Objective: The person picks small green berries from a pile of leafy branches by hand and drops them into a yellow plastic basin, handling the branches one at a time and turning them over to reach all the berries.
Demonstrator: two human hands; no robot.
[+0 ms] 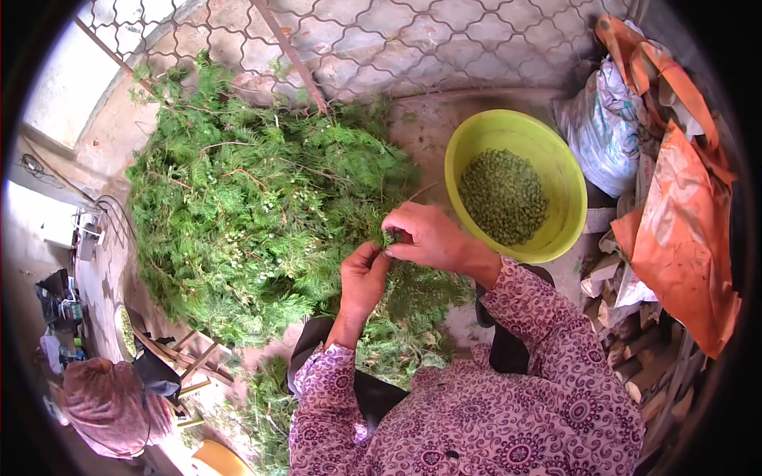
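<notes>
Beside the bowl (573,178): I saw left hand (363,283) and right hand (432,236) pinched around a sprig (389,237).
Berries (504,197): covered its bottom.
Branches (238,198): lay heaped.

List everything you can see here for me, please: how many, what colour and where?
Leafy branches: one large heap, green, centre-left; more near the knees
Basin: one, yellow-green, right of the heap
Small round pieces: many, green, in the basin
Metal lattice: one, brown, top
Pale sack: one, whitish, upper right
Orange sacking: count unclear, far right
Cut wood: many pieces, brown, lower right
Wooden frame: one, brown, lower left
Yellow container: one, bottom left
Other person: one, reddish clothing, lower left
Far-left clutter: too small to tell
Patterned sleeves: two, pink and purple
Hands: left and right, meeting at a green sprig
</notes>
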